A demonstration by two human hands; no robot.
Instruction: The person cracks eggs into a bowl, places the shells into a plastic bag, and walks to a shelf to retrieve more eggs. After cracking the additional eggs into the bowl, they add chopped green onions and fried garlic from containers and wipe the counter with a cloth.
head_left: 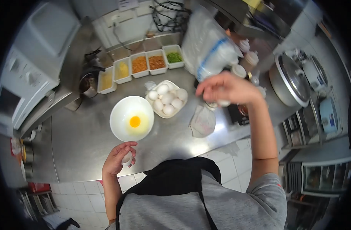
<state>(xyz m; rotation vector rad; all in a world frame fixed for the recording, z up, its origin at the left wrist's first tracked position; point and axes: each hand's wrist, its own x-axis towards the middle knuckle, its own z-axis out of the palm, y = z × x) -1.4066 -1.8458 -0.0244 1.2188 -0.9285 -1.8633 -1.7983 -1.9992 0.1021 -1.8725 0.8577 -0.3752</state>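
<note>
If squeezed harder or let slip near the rim, could shed bits or drips from the white eggshell (126, 159) in the left hand (117, 158), either onto the steel counter (79, 142) or into the white bowl (122, 109), left of frame center, with raw yolk (135, 122) and egg white (135, 131) inside. Could also burst the yolk by dropping a sharp shard on it, or shift the bowl by bumping its lower rim with the raised fingertips. Could crack or roll off some whole eggs (168, 98) from the white tray (171, 116), mid-frame, by swinging the right hand (231, 88) low across it; piled close together, so likely easy to knock. Shell location: lower half of frame, left of center, within the left fingers, just below the bowl in view. Left hand: thumb and fingers curled around the shell, holding it; cannot tell if whole or opened, being partly covered. Near the bowl's rim, cannot tell if touching. Right hand: right of center, motion-blurred, fingers half bent and pointing left, above the crumpled pale packet (203, 122) in frame; cannot tell if pinching anything. Well apart from the shell.
</note>
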